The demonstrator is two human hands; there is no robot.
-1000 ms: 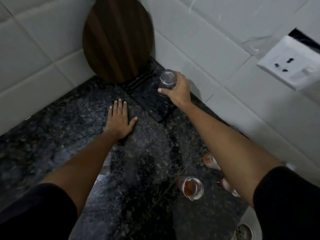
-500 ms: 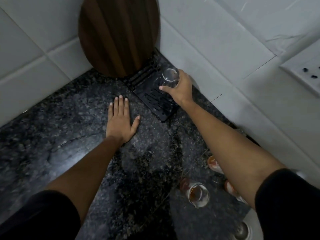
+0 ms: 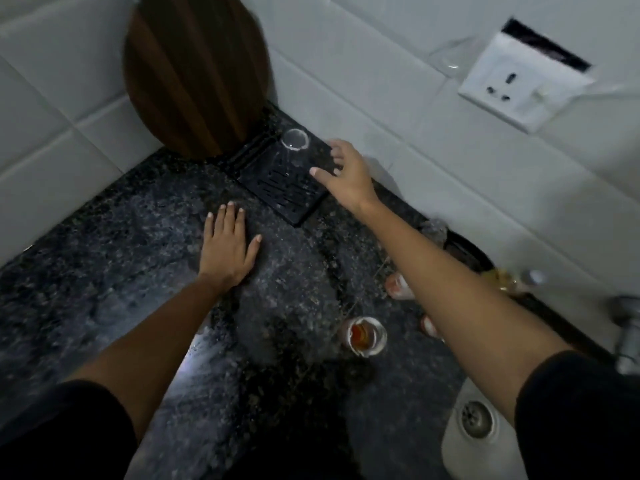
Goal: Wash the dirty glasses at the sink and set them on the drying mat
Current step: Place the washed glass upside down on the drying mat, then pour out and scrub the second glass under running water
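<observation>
A clear washed glass (image 3: 295,147) stands on the far corner of the black slotted drying mat (image 3: 284,188), close to the wall. My right hand (image 3: 346,174) hovers just right of it, fingers spread, holding nothing. Flat on the dark granite counter (image 3: 104,258) rests my left hand (image 3: 227,247), palm down. Dirty glasses wait nearer me: one with orange residue (image 3: 363,336), another (image 3: 398,285) beside my right forearm, and a third (image 3: 428,325) mostly hidden behind that arm.
A round wooden board (image 3: 195,71) leans in the tiled corner behind the mat. A wall socket (image 3: 516,84) sits at upper right. The sink drain (image 3: 476,417) shows at lower right, with a tap (image 3: 627,337) and a bottle (image 3: 516,280) near the wall.
My right hand has let go of the clear glass, which now stands on the mat, and has opened and drawn slightly away. The left hand stays flat.
</observation>
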